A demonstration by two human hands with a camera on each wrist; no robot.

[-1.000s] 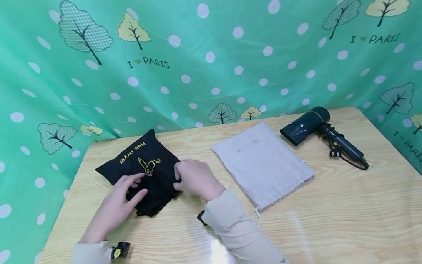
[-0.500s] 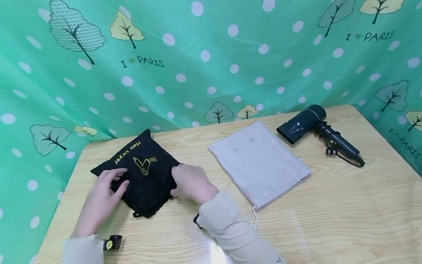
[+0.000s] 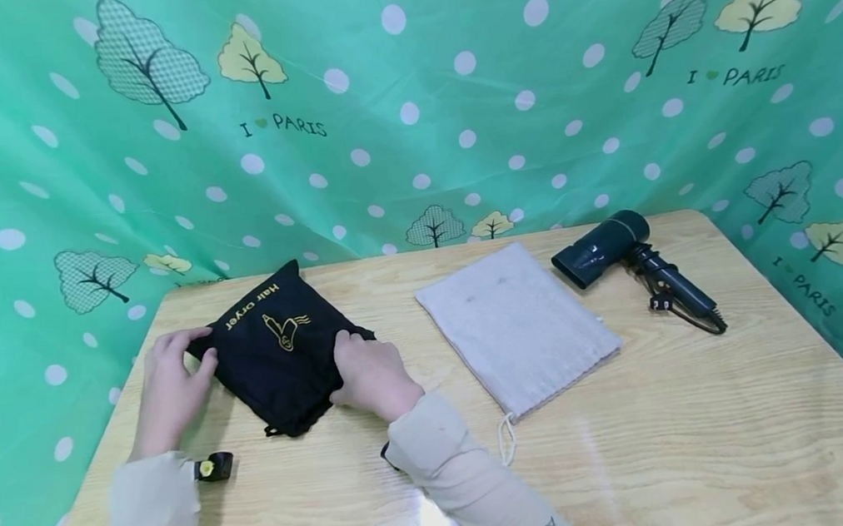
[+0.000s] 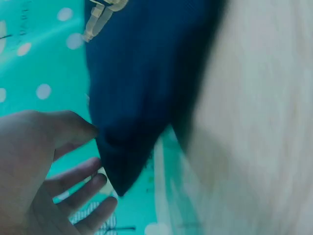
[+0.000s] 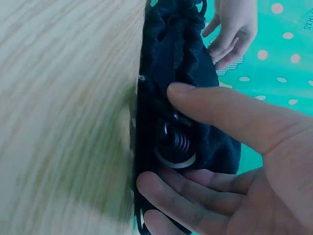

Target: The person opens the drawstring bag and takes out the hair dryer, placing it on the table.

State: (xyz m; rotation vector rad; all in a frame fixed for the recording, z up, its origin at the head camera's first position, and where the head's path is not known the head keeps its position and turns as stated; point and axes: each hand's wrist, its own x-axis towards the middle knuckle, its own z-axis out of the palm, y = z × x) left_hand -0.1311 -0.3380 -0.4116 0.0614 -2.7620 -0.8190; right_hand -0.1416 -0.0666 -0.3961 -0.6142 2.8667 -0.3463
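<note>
A black drawstring bag (image 3: 273,376) printed "Hair Dryer" in yellow lies on the left half of the table, its gathered mouth toward the front. My left hand (image 3: 169,385) is at the bag's left corner, thumb and fingers apart. In the left wrist view the thumb touches the bag's edge and the fingertips reach close to the corner. My right hand (image 3: 371,376) holds the bag at its right side by the mouth, fingers curled. Between thumb and fingers, in the right wrist view, a ribbed black cord end (image 5: 178,142) with a pale ring shows in the bag's opening.
A flat light grey drawstring bag (image 3: 518,330) lies at mid-table, its white cord toward the front. Behind it to the right lies a dark green hair dryer (image 3: 604,247) with its cord and plug bundled at the handle. A green printed curtain (image 3: 381,149) hangs behind.
My left hand has slid left across the bag from beside the printed picture to the left corner. The right hand has stayed at the bag's right side, shifting slightly.
</note>
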